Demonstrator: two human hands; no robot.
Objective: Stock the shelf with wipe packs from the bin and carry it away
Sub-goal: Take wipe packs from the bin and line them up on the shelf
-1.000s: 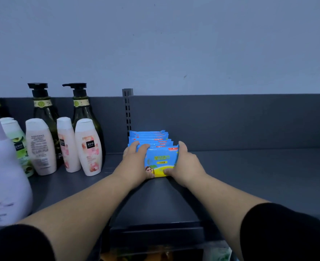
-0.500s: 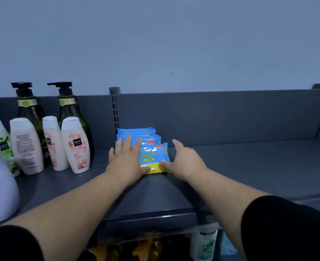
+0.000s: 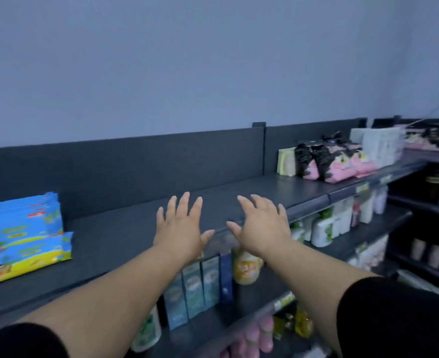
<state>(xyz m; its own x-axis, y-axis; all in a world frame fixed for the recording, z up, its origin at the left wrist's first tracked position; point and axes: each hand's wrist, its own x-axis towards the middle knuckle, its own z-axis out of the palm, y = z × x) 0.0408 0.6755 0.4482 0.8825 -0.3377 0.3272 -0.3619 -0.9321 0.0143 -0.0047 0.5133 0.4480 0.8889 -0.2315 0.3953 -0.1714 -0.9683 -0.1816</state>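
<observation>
Shelf (image 3: 141, 228): left hand (image 3: 179, 228), right hand (image 3: 262, 226) spread flat, empty.

L hand (image 3: 179, 228), R hand (image 3: 262, 226) off packs (image 3: 22, 236)

The person wears plain black fabric on both upper arms. The left sleeve (image 3: 19, 342) and the right sleeve (image 3: 399, 313) both end high on the arm with a soft, rounded edge. Below them the left forearm (image 3: 115, 288) and right forearm (image 3: 313, 270) are bare down to the wrist. The left hand (image 3: 179, 229) and right hand (image 3: 262, 227) are bare too, their outlines a little blurred.
</observation>
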